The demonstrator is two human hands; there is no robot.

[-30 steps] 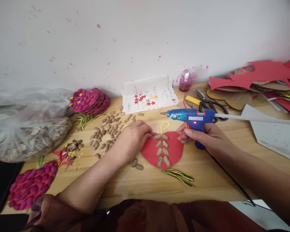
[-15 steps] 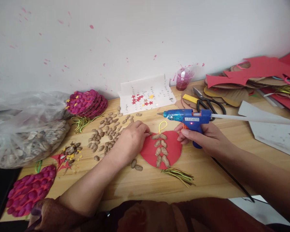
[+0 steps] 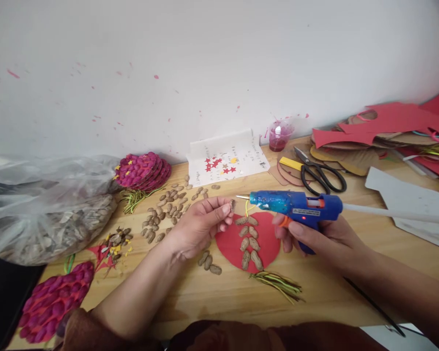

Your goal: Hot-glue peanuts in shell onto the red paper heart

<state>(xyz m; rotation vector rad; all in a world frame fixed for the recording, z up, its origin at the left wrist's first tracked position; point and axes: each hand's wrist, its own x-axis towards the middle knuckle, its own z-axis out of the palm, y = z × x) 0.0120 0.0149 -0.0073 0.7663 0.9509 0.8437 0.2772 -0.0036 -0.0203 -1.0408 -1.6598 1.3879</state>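
Observation:
My left hand (image 3: 199, 225) is raised above the table, palm up, pinching a peanut shell (image 3: 232, 204) between thumb and fingers. The nozzle of a blue glue gun (image 3: 296, 205), held in my right hand (image 3: 314, 236), points left and almost touches that shell. A white glue stick juts from the gun's back. Below them lies a red round card (image 3: 269, 234) with two rows of peanut shells (image 3: 249, 239) glued down its middle, a yellow loop at its top and a green-yellow tassel (image 3: 276, 283) at its bottom.
Loose peanut shells (image 3: 168, 207) are scattered left of the card. A plastic bag of shells (image 3: 47, 219), stacked magenta discs (image 3: 142, 170) and another magenta piece (image 3: 54, 302) sit at left. Black scissors (image 3: 320, 173), a pink cup (image 3: 279, 135), a paper with stars (image 3: 225, 156) and red card scraps (image 3: 388, 122) lie behind.
My left hand has lifted off the card's edge, turned palm up and now holds a shell at the gun's nozzle. The glue gun has dropped slightly toward it.

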